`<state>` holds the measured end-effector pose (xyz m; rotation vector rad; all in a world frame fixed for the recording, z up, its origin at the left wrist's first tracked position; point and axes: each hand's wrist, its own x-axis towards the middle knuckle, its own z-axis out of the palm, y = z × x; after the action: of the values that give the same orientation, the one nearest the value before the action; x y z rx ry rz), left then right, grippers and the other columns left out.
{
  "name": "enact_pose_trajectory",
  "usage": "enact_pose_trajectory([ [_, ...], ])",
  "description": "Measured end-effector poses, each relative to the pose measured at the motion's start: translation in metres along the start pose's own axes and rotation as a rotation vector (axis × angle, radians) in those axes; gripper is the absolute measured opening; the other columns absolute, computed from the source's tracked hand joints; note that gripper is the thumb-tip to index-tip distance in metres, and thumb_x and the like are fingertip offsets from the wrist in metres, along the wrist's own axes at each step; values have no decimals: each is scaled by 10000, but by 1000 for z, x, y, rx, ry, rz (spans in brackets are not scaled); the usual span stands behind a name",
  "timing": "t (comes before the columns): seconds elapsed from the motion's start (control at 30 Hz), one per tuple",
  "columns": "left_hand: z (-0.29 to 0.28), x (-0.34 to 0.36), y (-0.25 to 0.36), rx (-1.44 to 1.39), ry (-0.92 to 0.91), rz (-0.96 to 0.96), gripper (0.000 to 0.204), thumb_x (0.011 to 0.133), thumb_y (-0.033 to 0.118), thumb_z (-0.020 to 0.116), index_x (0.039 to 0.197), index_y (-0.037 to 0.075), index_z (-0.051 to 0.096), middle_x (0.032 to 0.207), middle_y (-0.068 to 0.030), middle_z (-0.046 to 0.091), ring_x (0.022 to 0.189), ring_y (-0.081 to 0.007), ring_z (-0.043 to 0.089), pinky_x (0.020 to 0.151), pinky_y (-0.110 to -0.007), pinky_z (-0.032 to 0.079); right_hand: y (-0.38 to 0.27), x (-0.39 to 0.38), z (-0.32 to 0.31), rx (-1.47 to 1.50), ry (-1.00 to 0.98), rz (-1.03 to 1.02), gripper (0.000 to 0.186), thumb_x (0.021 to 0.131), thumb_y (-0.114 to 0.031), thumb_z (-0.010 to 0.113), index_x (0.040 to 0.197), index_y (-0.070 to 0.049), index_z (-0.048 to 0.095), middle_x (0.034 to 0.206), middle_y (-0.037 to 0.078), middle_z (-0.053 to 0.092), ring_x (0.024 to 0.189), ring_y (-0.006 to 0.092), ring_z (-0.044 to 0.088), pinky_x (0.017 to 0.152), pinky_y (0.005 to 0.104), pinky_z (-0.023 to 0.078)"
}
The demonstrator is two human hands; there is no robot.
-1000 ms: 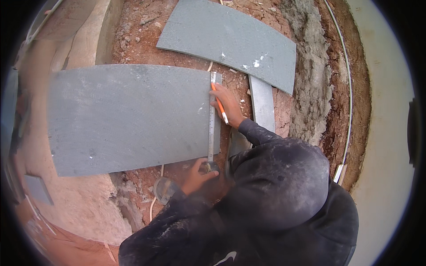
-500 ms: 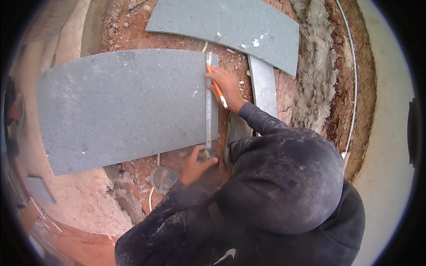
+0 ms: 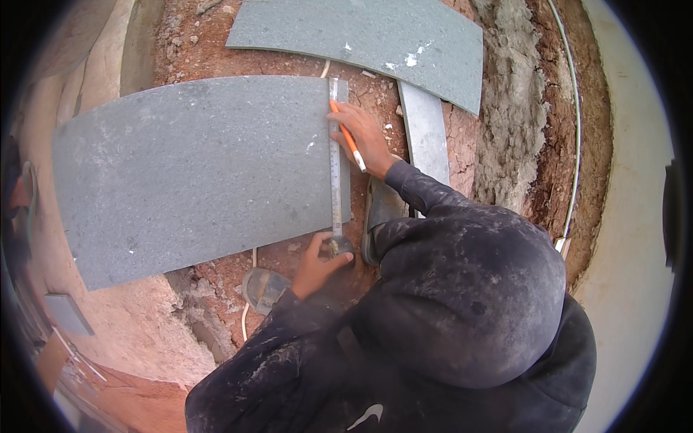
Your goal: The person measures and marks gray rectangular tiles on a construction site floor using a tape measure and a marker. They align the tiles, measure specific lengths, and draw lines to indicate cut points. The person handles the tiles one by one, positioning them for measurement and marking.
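While the view has slid so the large grey slab (image 3: 195, 173) sits a little higher and further left than a moment ago, hands and ruler hold the same pose. Left hand (image 3: 316, 263) at the slab's near edge — fingers curled shut around the dark foot of the metal ruler (image 3: 335, 155), pinning it down. Right hand (image 3: 364, 137) at the far end, fingers closed on an orange pencil (image 3: 348, 138), tip touching the ruler's right edge near the top. Ruler flat on the slab near its right end, long axis running straight away from the body, near edge to far edge. Second slab (image 3: 361, 40) beyond, narrow grey strip (image 3: 426, 133) just right — red earth (image 3: 216, 43) underneath.
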<state>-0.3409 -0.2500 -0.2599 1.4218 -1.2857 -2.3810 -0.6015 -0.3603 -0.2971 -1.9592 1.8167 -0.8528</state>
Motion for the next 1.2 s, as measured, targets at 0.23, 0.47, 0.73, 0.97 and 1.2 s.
enact_pose_trajectory([
  [0.23,-2,6,-19,117,-2,56,576,806,239,776,1253,20,486,1003,-100,612,849,-141,631,750,-267,509,3,2,3,-18,-3,-2,371,826,-138,704,1172,-116,571,1350,162,518,1258,349,473,1012,442,383],
  [0.47,2,2,-4,7,-30,18,575,818,238,766,1260,16,474,1000,-104,603,874,-154,634,747,-273,518,3,3,0,-28,-9,-9,389,824,-146,711,1185,-115,568,1355,163,514,1263,350,469,1022,448,376],
  [0.73,3,3,-8,21,-13,29,580,819,244,764,1265,15,471,983,-101,601,833,-148,632,732,-270,509,-8,-14,-17,75,111,112,364,862,-130,670,1207,-75,566,1289,187,562,1178,357,544,994,403,420],
  [0.97,4,1,-1,9,-10,-2,585,807,260,771,1255,20,481,979,-102,614,852,-150,626,757,-279,504,-39,-67,-19,452,194,502,225,916,-130,611,1108,-18,639,944,112,691,845,193,663,758,296,511],
  [1.2,3,2,-7,-14,0,-21,590,791,289,780,1239,29,495,1009,-113,622,905,-171,621,790,-303,497,-44,-73,-13,785,97,782,120,895,-108,614,963,-10,603,791,27,625,717,87,598,657,243,484],
])
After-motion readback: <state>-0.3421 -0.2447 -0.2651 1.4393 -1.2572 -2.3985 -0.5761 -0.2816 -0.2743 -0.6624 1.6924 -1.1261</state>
